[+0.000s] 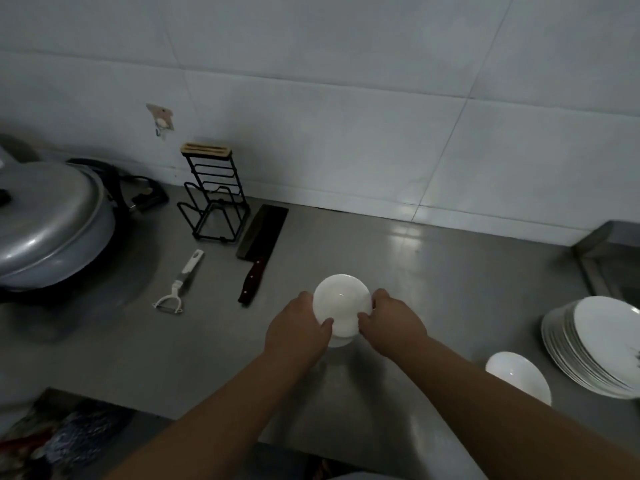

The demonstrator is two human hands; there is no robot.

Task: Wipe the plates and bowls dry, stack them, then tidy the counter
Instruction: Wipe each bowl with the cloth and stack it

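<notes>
You have on count two bowls, the held bowl (343,299) and the loose bowl (517,379), plus one plate stack (595,344), cleaver (263,230), peeler (182,281), rack (214,188) and pot (45,216).

— What are the hands doing?
— The left hand (298,329) and right hand (391,322) grip a white bowl (341,299) by its sides, above the steel counter (450,271).
— And around it?
— Stacked plates (595,348) and a second bowl (516,379) at the right; cleaver (261,233), peeler (178,285), wire rack (214,195) and lidded pot (52,216) at the left.
</notes>
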